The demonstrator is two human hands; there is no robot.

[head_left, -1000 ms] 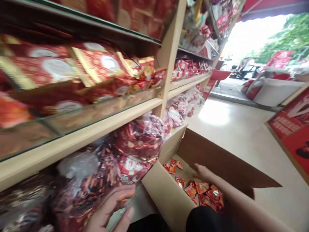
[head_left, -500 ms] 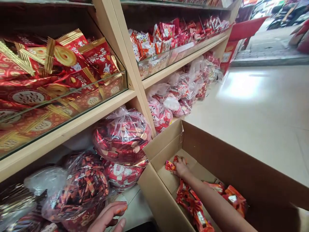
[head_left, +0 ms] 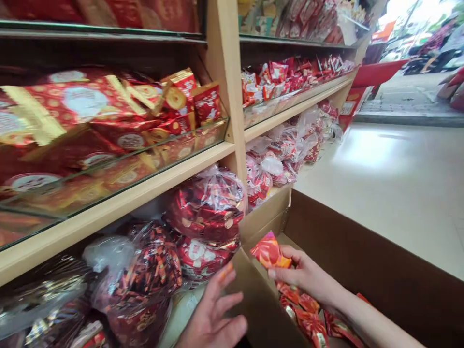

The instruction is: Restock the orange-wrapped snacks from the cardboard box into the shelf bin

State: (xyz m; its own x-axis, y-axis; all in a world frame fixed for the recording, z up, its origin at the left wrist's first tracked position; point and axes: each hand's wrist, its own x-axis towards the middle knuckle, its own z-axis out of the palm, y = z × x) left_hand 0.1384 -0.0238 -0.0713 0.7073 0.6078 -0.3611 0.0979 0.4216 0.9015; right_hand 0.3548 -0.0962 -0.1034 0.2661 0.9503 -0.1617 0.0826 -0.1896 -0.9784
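We see red and gold packets (head_left: 108, 106) behind glass (head_left: 108, 176) on a wooden shelf (head_left: 152, 186). Below it sit clear bags of red sweets (head_left: 208, 203); pale floor (head_left: 398, 183) lies to our right.

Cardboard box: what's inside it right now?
Red packets lie on the bottom of the box. The right hand holds one more packet above them. The forearm and the picture's edge hide the rest of the bottom.

No print can be read: the packet (head_left: 270, 251) pinched in the right hand (head_left: 308, 275) and the shelf packs (head_left: 108, 111) above it are blurred.
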